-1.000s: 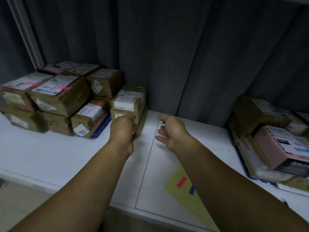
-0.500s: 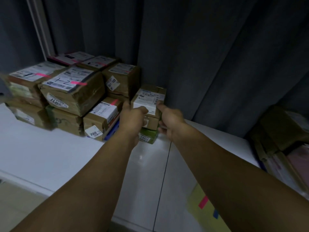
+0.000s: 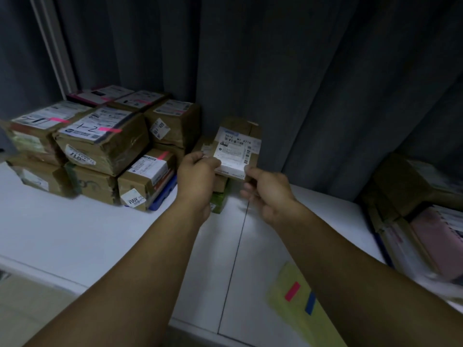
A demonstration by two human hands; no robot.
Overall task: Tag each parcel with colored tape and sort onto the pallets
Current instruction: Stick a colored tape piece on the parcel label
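A small brown parcel (image 3: 238,144) with a white shipping label is tilted up above a short stack that includes a green box (image 3: 220,202). My left hand (image 3: 198,176) grips its left lower corner and my right hand (image 3: 265,191) pinches its right lower corner. To the left sits a pile of brown parcels (image 3: 100,146), several tagged with pink tape (image 3: 109,129). A yellow sheet (image 3: 300,304) at the lower right carries a red tape strip (image 3: 292,291) and a blue tape strip (image 3: 310,303).
All of it rests on a white table (image 3: 87,236) with a seam down its middle, backed by a dark grey curtain (image 3: 300,83). More parcels, one pink (image 3: 436,241), are piled at the right edge. A blue pallet edge (image 3: 164,196) shows under the left pile.
Both hands reached forward to the small parcel, took hold of it and tipped it up off its stack. The view shifted left and closer to the pile.
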